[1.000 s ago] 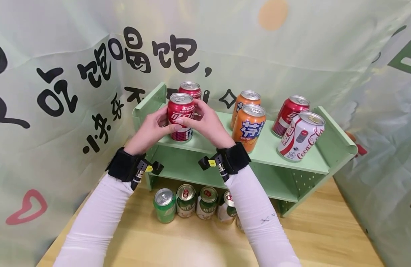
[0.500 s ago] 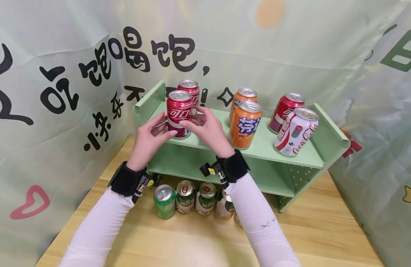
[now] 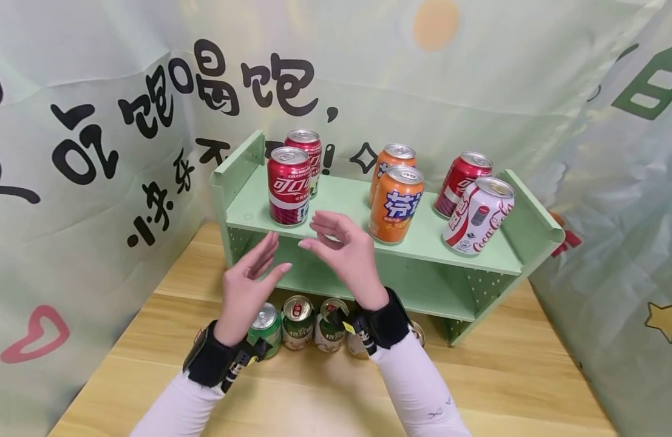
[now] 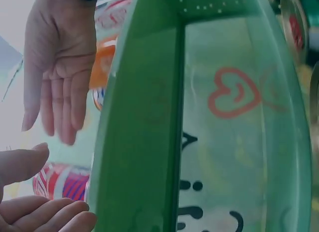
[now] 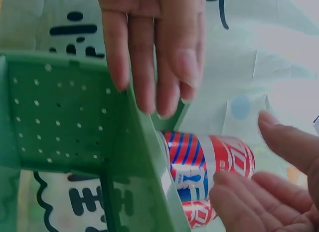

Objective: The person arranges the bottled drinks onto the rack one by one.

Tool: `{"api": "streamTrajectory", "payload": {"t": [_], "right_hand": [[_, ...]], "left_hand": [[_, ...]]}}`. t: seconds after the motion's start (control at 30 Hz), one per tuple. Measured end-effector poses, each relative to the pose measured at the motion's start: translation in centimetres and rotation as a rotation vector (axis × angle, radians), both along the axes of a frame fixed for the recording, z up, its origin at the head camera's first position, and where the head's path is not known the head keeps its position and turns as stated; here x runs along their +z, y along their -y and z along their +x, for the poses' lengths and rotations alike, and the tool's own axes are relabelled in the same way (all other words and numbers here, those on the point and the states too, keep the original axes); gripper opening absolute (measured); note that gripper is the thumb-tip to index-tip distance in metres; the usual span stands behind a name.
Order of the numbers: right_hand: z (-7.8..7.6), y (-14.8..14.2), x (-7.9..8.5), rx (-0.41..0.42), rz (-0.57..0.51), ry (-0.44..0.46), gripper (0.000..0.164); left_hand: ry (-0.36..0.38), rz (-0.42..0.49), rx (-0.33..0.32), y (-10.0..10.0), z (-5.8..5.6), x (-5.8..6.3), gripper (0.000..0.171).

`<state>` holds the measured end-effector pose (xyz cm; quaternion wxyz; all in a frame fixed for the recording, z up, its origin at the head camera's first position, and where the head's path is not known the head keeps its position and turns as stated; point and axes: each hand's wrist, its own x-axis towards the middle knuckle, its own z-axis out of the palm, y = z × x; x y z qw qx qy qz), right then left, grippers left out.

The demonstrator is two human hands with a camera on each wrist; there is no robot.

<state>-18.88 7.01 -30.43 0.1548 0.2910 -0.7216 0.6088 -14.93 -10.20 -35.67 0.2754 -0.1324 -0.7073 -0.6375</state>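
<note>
Low in front of the green two-tier shelf [image 3: 336,182], my left hand [image 3: 251,285] holds nothing, its fingers extended and thumb apart. Facing it, my right hand [image 3: 346,255] is also without a thing, fingers relaxed near the upper board's front edge. A red cola can [image 3: 288,194] stands upright on that board at the left end, just above and beyond the fingertips. Behind it, partly hidden, is a second red can [image 3: 308,142]. The right wrist view shows the red can [image 5: 214,152] beside the right hand [image 5: 269,192], with the left hand [image 5: 154,47] above.
Two orange soda cans [image 3: 396,209] stand mid-board. At the right end are a white cola can [image 3: 478,218] and another red can [image 3: 461,179]. Below, a green can [image 3: 267,328] and several green-and-white cans [image 3: 297,325] stand on the wooden table [image 3: 166,328]. A printed curtain [image 3: 368,60] hangs behind.
Both hands have let go of the front red cola can and drawn down and back toward the person. The can stays upright on the shelf's left end.
</note>
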Motion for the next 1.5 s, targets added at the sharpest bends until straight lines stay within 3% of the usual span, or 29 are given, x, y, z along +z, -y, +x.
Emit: {"api": "streamTrajectory", "payload": {"t": [0.17,0.4,0.57,1.0,1.13,1.27,1.37,1.5], "right_hand": [[1.5,-0.6,-1.3,0.06,-0.03,-0.037,0.039],[2.2,-2.5,-4.2,0.056,-0.024,-0.038,0.037],[2.5,-4.2,-6.2,0.01,-0.01,-0.01,0.037],[3.4,-8.2,-9.7,-0.113,-0.046,0.106,0.038],[3.8,-10.1,-10.9,-0.201,-0.058,0.122,0.037],[4.5,-12.1,-11.9,-0.278,-0.051,0.13,0.037],[5.1,-13.4,-12.8,-0.325,-0.045,0.16,0.039],[6.0,-14.8,-13.9,-0.383,-0.037,0.215,0.041]], "left_hand": [[-0.053,0.008,-0.036,-1.1,0.9,-0.9,0.056],[0.061,-0.003,-0.096,-2.8,1.7,-2.8,0.051],[0.096,0.0,-0.144,-3.9,2.0,-4.1,0.05],[0.194,-0.005,-0.343,-7.0,1.3,-6.3,0.053],[0.206,-0.04,-0.391,-8.3,1.4,-6.6,0.053],[0.203,-0.09,-0.375,-9.4,1.3,-6.9,0.053],[0.197,-0.18,-0.371,-10.1,1.3,-7.0,0.054],[0.182,-0.329,-0.423,-11.2,1.3,-7.3,0.056]]}}
